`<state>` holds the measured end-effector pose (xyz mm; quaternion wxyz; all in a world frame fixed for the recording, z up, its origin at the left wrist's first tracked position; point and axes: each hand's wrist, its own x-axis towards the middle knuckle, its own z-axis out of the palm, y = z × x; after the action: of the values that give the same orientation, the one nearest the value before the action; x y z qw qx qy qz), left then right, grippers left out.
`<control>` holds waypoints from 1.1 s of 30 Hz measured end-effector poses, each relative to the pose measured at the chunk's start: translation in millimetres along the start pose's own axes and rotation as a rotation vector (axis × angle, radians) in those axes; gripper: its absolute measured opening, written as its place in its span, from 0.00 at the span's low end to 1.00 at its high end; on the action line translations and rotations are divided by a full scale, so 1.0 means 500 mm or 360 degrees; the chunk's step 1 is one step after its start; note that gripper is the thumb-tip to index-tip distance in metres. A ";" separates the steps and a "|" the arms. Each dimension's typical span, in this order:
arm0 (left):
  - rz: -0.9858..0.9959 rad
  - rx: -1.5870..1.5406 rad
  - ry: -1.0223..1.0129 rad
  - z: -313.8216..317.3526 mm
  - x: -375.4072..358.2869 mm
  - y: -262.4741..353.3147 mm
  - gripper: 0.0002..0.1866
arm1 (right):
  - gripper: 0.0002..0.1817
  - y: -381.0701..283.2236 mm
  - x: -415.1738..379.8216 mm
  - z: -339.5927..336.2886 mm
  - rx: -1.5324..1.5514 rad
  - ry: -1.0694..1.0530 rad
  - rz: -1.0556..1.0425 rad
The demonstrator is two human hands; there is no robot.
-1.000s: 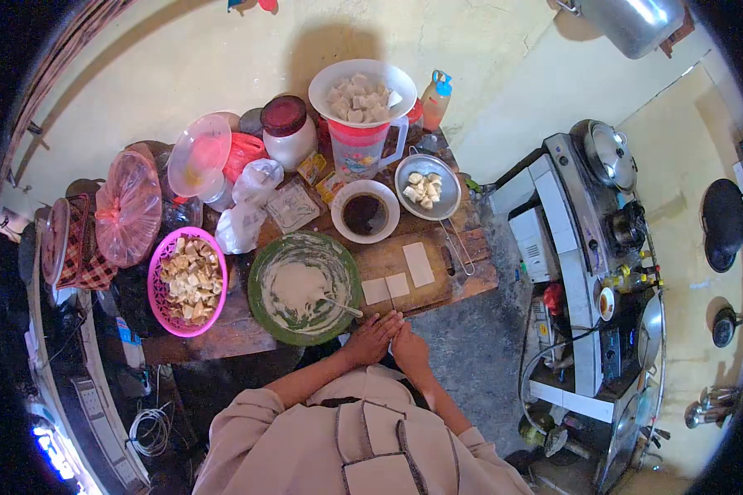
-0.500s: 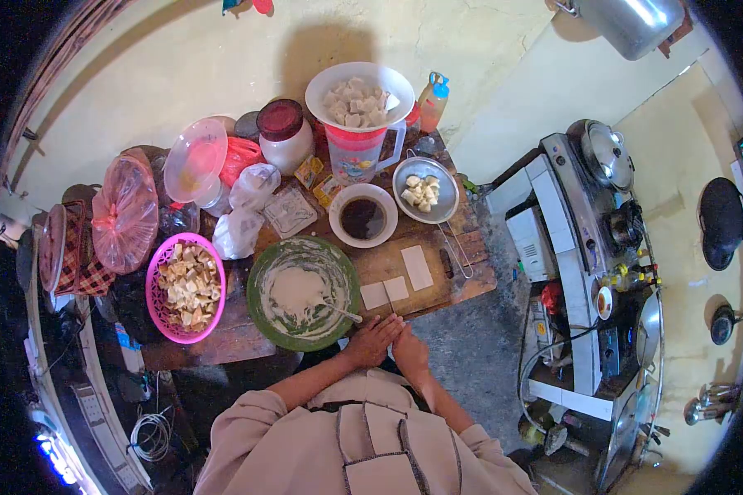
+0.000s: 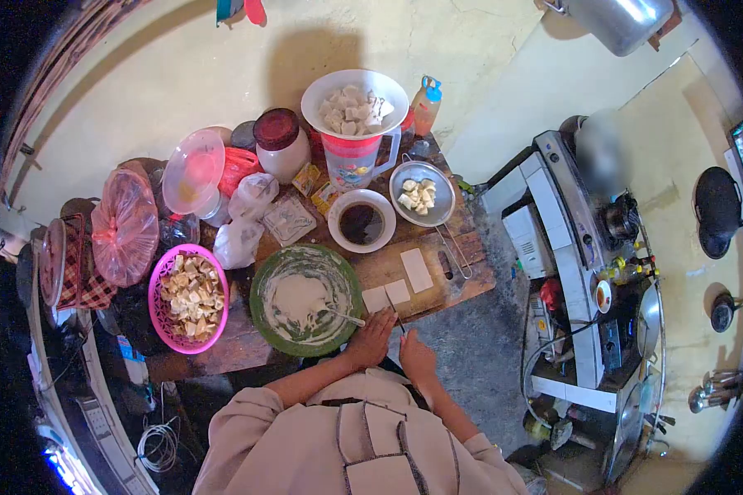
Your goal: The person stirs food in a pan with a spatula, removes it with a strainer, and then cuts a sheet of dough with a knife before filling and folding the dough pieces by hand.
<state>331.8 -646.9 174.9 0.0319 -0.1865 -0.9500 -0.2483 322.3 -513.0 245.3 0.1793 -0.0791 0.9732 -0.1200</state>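
My left hand (image 3: 372, 338) lies with fingers stretched out at the near edge of a wooden cutting board (image 3: 432, 299), fingertips by a white block (image 3: 376, 299) that looks like tofu. In my right hand (image 3: 417, 356) is a thin knife (image 3: 394, 307), its blade pointing away from me over the board, beside a second white piece (image 3: 397, 291). A longer white slab (image 3: 416, 271) lies farther right. Left of my hands stands a green basin (image 3: 260, 309) of pale batter, with a spoon (image 3: 343, 315) leaning in it.
A pink basket (image 3: 156, 327) of cut pieces stands left. Behind the board are a bowl of dark liquid (image 3: 362, 224), a strainer (image 3: 423, 216) with pale chunks, and a pitcher (image 3: 351, 158) under a white bowl (image 3: 312, 106). A stove (image 3: 557, 161) is at the right.
My right hand has moved slightly right and toward me, apart from my left hand, and the knife blade now shows between them. The view has shifted slightly.
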 end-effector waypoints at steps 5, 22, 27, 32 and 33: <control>-0.0027 0.0027 -0.0121 0.001 -0.006 -0.001 0.34 | 0.14 0.009 0.007 0.016 -0.0015 0.0039 0.0001; -0.0343 0.0022 -0.0137 -0.027 0.023 0.016 0.34 | 0.15 0.041 0.027 0.009 0.0214 0.0114 -0.0059; -0.0244 0.0116 -0.0020 -0.044 0.061 0.047 0.31 | 0.16 0.078 0.067 -0.025 0.0264 0.0405 0.0014; -0.0262 0.0276 0.0300 -0.019 0.213 0.056 0.20 | 0.15 0.135 0.090 -0.051 0.0343 0.0533 0.0211; -0.0269 0.0287 0.0330 -0.017 0.247 0.045 0.19 | 0.15 0.145 0.088 -0.049 0.0393 0.0554 0.0215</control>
<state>225.4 -591.0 211.8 0.1255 -0.0755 -0.9724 -0.1817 264.5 -447.0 233.6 0.0245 0.0307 0.9706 -0.2377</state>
